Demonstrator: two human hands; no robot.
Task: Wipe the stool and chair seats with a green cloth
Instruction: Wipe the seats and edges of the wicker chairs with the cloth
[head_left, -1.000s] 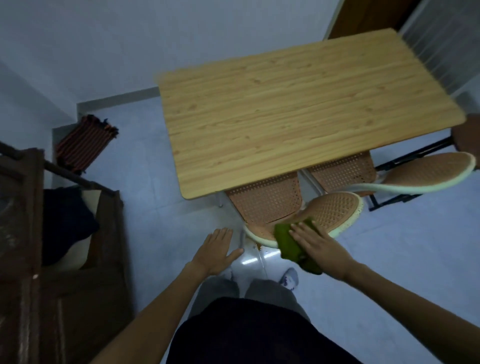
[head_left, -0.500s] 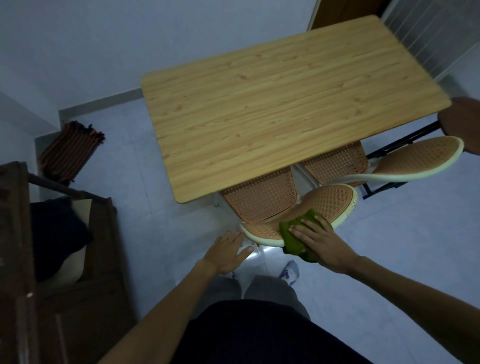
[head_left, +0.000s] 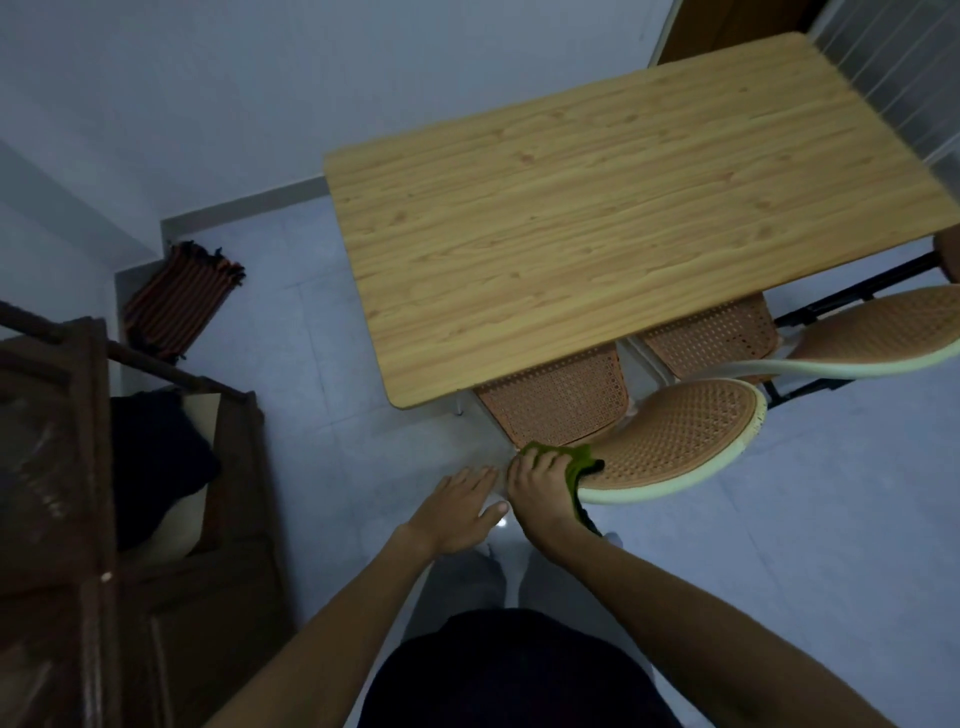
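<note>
Right hand with the cloth at the near-left end of the woven panel, the rest of it lying to the far right.

The left hand (head_left: 460, 506) hangs nearest to the body, open and flat with the fingers spread, holding nothing, just beside the right hand (head_left: 540, 491) and not on the chair. The right hand is closed over the green cloth (head_left: 569, 460), which it presses on the left end of the nearer chair's woven panel (head_left: 680, 434); one end of the cloth hangs down over the pale rim. From this hand the long axis of the panel runs away to the right and a little farther off, so I judge the next stroke goes in that direction, and the right hand is the one placed for it. Behind it a square woven seat (head_left: 558, 397) lies half under the wooden table (head_left: 597, 208), and a second chair (head_left: 883, 327) stands farther to the right, apart from both hands.
</note>
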